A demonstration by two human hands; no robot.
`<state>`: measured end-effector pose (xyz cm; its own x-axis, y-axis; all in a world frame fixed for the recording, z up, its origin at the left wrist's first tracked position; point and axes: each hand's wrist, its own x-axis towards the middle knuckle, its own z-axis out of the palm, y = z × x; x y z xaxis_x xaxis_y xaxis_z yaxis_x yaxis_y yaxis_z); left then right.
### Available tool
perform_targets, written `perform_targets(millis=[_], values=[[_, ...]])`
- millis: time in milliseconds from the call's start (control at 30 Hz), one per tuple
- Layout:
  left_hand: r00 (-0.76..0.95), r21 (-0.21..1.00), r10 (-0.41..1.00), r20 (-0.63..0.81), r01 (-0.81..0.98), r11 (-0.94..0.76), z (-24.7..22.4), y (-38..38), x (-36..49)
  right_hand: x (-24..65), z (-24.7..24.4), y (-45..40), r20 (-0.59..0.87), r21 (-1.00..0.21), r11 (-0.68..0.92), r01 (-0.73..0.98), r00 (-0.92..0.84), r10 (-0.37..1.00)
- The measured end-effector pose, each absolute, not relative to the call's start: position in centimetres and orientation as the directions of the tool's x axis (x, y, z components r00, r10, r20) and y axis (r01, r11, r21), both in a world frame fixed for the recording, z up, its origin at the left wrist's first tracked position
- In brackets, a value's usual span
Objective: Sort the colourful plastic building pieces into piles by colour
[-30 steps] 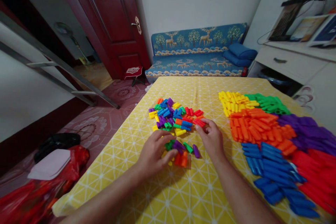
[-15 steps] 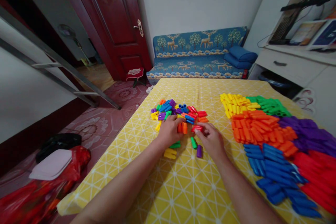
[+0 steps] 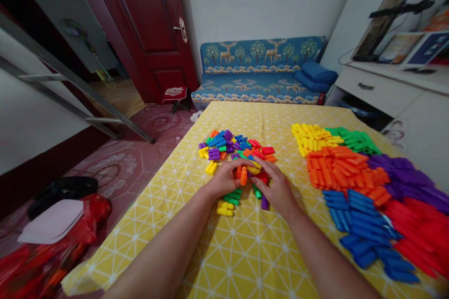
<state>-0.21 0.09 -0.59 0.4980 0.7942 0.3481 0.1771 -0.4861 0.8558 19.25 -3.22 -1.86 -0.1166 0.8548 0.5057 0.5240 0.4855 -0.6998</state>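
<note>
While at least two orange pieces (image 3: 243,176) were held in the closed fingers of the left hand (image 3: 224,180), just over the near edge of one mixed pile (image 3: 217,142), the right hand (image 3: 277,189) was placed close beside them. Its thumb and fingers were curved and partly parted near one yellow piece (image 3: 256,167); whether that was gripped could not be told. The surface (image 3: 238,261) was covered by a yellow cloth with white lines. To the right, six single-colour heaps were laid out: one yellow heap (image 3: 314,139), one green heap (image 3: 356,139), one orange heap (image 3: 343,167), one purple heap (image 3: 403,174), one blue heap (image 3: 365,224) and one red heap (image 3: 421,229). Beyond, one patterned blue sofa (image 3: 245,86) with two cushions (image 3: 315,77) was set against the wall, and one stool (image 3: 174,94), one dark red door (image 3: 147,32) and one ladder (image 3: 40,77) were seen leftward.
</note>
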Motion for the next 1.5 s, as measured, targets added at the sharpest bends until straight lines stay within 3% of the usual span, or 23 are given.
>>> perform_targets(millis=[367, 633, 733, 800, 933, 1067, 1267, 1500], values=[[0.511, 0.765, 0.782, 0.357, 0.32, -0.558, -0.9, -0.2, -0.2, 18.6, -1.6, -3.5, 0.374, -0.864, 0.313, 0.395, 0.088, 0.923], [0.278, 0.772, 0.836, 0.473, 0.328, -0.545, -1.5, 0.9, -0.5, 18.9, -2.0, -3.4, 0.238, -0.969, 0.226, 0.097, 0.141, 0.961], [0.273, 0.692, 0.81, 0.519, 0.422, -0.585, -1.4, 1.1, -0.8, 19.0, -1.9, -3.3, 0.204, -0.979, 0.198, 0.053, 0.146, 0.968], [0.34, 0.609, 0.765, 0.547, 0.466, -0.642, -0.9, 0.9, -0.8, 19.1, -2.0, -3.3, 0.219, -0.971, 0.201, 0.129, 0.151, 0.964], [0.452, 0.496, 0.717, 0.531, 0.52, -0.695, -0.2, 0.4, -0.5, 19.5, -2.3, -3.1, 0.388, -0.842, 0.285, 0.459, 0.147, 0.91], [0.366, 0.453, 0.732, 0.575, 0.603, -0.657, -0.5, 0.6, -0.5, 19.6, -1.9, -3.3, 0.563, -0.609, 0.352, 0.711, 0.075, 0.823], [0.369, 0.456, 0.693, 0.619, 0.55, -0.7, -0.8, 0.7, -0.3, 18.8, -1.2, -3.5, 0.57, -0.34, 0.449, 0.826, -0.198, 0.797], [0.381, 0.49, 0.699, 0.605, 0.514, -0.704, -1.0, 0.9, 0.1, 18.4, -1.0, -4.0, 0.549, -0.26, 0.371, 0.891, -0.18, 0.816]])
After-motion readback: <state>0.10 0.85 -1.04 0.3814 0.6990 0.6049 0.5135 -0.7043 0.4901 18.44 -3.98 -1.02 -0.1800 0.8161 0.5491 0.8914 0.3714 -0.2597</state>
